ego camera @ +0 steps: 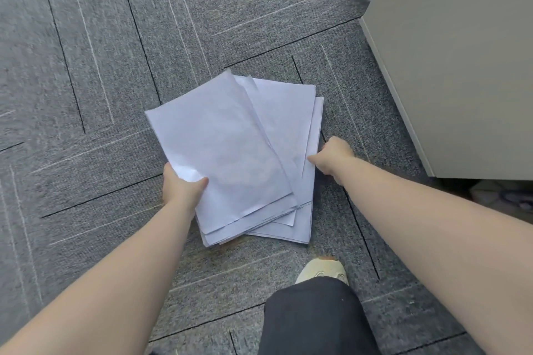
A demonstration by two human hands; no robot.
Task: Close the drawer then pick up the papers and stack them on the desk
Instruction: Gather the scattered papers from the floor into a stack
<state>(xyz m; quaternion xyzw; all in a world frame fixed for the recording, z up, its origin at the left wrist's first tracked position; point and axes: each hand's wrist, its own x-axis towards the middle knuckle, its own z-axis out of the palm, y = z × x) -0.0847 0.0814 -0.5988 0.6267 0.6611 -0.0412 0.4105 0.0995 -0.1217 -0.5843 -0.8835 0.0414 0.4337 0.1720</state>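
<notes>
A loose pile of white papers lies fanned out on the grey carpet in the middle of the view. My left hand grips the pile's near left edge, thumb on top of the uppermost sheet. My right hand pinches the right edge of the lower sheets, fingers curled under them. The sheets are askew, with several corners sticking out at the near side. No drawer front or handle shows.
A pale grey cabinet or desk side fills the upper right, close to the papers. My foot in a light shoe and a dark trouser leg are at the bottom centre. Grey carpet tiles spread to the left.
</notes>
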